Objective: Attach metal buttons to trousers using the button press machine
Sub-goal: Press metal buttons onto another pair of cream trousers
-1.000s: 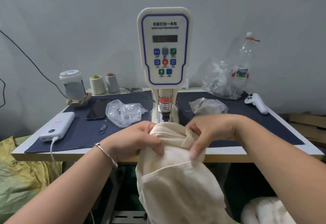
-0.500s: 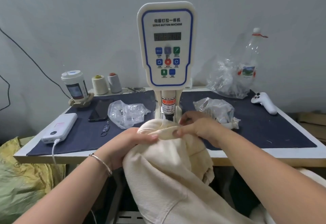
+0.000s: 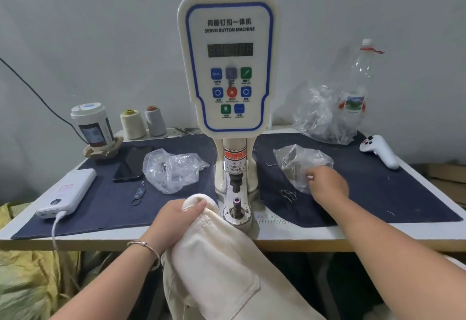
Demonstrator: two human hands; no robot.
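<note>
Head view: dark mat [image 3: 100,208] covers the white table [image 3: 290,237] against a grey wall. Power bank [image 3: 66,192] lies near the left edge. Left hand [image 3: 174,221] grips cream trousers [image 3: 214,269] hanging over the front edge, beside the button press machine [image 3: 229,67]. Right hand [image 3: 327,184], fingers curled, touches a plastic bag [image 3: 297,161].

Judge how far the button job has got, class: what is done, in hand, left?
Done: the trousers are bunched at the press, held in the left hand. In hand: the right hand reaches into the bag beside the press. Left: the die looks bare, so loading, placing cloth and pressing remain.
</note>
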